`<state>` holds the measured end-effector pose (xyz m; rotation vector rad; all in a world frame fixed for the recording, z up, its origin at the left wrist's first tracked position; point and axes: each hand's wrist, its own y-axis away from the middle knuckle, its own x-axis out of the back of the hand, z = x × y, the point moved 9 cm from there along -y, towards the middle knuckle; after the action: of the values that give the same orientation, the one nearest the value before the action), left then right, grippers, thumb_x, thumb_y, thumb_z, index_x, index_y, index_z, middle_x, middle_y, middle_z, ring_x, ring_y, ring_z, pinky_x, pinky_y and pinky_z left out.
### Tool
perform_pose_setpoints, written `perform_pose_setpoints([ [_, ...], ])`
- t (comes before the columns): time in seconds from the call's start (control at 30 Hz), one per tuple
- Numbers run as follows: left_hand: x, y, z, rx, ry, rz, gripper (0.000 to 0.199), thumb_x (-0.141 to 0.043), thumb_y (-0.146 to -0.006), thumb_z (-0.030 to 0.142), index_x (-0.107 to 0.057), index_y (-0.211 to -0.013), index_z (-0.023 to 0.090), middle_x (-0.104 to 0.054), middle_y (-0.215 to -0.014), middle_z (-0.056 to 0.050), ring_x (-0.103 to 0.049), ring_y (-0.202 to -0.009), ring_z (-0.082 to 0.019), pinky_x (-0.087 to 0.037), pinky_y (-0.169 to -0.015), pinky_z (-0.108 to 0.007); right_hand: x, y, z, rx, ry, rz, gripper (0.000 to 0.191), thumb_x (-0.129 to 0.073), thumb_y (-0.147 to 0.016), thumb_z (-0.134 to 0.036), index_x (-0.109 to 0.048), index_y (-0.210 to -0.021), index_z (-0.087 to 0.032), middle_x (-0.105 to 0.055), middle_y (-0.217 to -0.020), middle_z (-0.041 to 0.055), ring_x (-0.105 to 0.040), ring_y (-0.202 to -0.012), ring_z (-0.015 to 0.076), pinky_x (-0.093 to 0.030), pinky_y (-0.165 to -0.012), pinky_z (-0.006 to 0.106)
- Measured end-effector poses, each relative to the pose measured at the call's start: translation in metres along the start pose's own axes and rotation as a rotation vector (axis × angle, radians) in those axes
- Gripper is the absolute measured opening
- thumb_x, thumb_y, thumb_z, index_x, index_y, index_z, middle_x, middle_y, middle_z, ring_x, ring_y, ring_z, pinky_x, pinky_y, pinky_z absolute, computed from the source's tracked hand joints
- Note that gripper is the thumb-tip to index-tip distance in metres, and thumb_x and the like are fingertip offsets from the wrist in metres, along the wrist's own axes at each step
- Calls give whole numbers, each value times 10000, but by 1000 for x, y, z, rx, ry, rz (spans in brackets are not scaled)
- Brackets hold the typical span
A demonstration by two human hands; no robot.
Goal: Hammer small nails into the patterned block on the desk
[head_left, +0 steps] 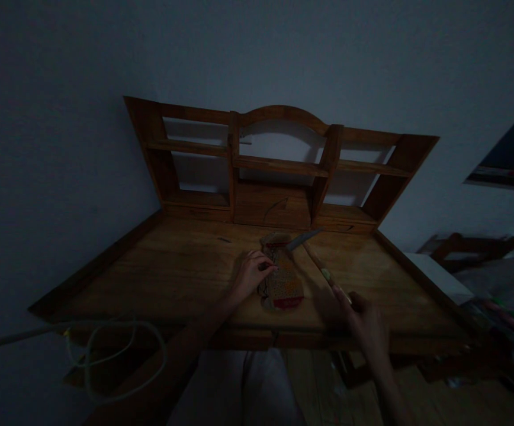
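Presently, my right hand [363,316] is clamped on the bladed tool [305,238], best held steady; my left hand [251,275], grip unclear at the patterned piece [286,285], best stays clear.

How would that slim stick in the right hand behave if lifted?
The slim stick looks fairly straight, so it is probably stiff. Its thinness suggests little weight. With the right hand near one end, the other may dip.

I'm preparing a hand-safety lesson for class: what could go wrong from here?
The right hand grips a long-handled tool whose blade-like head is near the left hand; a slip might cause injury. The patterned piece on the wooden desk shows no clamp, so it might slide. Dim light could hide edges.
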<state>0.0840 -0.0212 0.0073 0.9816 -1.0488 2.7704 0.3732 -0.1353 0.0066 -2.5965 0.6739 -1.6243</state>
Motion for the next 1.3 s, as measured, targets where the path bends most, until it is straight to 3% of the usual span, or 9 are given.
perform_pose_setpoints([
  [0.1, 7, -2, -15, 11, -34, 30, 201, -681, -802, 424, -708, -789, 226, -645, -825, -22, -583, -873, -184, -434, -788, -301, -9, -18, 10, -55, -79, -18, 500, -453, -827, -640, -681, -717, -209, -669, -655, 73, -624, -619, 236, -357, -505, 262],
  [0.17, 19, -7, -38, 39, -94, 48, 252, -655, -813, 459, -704, -778, 214, -648, -818, -28, -584, -863, -188, -438, -795, -308, -19, -28, 16, -75, -203, -70, 550, -466, -791, -670, -678, -677, -175, -641, -608, 71, -593, -574, 218, -359, -498, 264],
  [0.27, 47, -21, -94, 122, -168, 51, 267, -612, -831, 445, -708, -801, 198, -673, -829, -46, -591, -856, -200, -444, -829, -333, -35, -35, 21, -95, -349, -157, 603, -467, -762, -698, -659, -618, -145, -596, -550, 58, -566, -557, 201, -359, -494, 261],
  [0.4, 95, -38, -187, 380, -102, -6, 273, -610, -778, 434, -698, -852, 186, -704, -896, -59, -615, -887, -225, -467, -852, -354, -47, -36, 27, -145, -420, -244, 617, -461, -753, -714, -658, -639, -140, -602, -571, 56, -560, -578, 201, -366, -513, 269],
  [0.53, 127, -45, -238, 492, -54, -15, 319, -676, -671, 450, -679, -839, 179, -716, -853, -65, -642, -842, -239, -495, -805, -353, -49, -37, 30, -159, -361, -258, 569, -471, -759, -694, -652, -645, -167, -621, -599, 64, -585, -618, 217, -381, -539, 273],
  [0.77, 98, -45, -254, 495, 109, -217, 469, -741, -565, 507, -693, -901, 184, -725, -867, -44, -643, -852, -226, -491, -811, -330, -54, -37, 32, -151, -373, -295, 578, -468, -755, -706, -614, -598, -169, -574, -545, 43, -560, -590, 198, -367, -525, 263],
  [0.9, 88, -47, -260, 502, 100, -234, 404, -737, -545, 510, -694, -794, 195, -723, -835, -41, -637, -853, -228, -476, -839, -330, -54, -35, 33, -132, -439, -309, 583, -460, -765, -707, -609, -629, -159, -542, -539, 20, -509, -552, 164, -342, -508, 255],
  [1.17, 99, -49, -253, 480, 75, -202, 343, -746, -563, 497, -701, -743, 209, -717, -803, -37, -639, -836, -236, -474, -837, -337, -60, -37, 38, -125, -485, -310, 575, -474, -770, -689, -616, -643, -146, -517, -554, 15, -481, -559, 154, -314, -501, 250],
  [1.3, 118, -48, -245, 511, 227, -40, 332, -771, -575, 460, -697, -755, 191, -725, -858, -58, -647, -887, -247, -461, -918, -375, -62, -36, 39, -113, -471, -328, 555, -480, -777, -675, -612, -649, -151, -528, -564, 12, -497, -570, 157, -328, -515, 249],
])
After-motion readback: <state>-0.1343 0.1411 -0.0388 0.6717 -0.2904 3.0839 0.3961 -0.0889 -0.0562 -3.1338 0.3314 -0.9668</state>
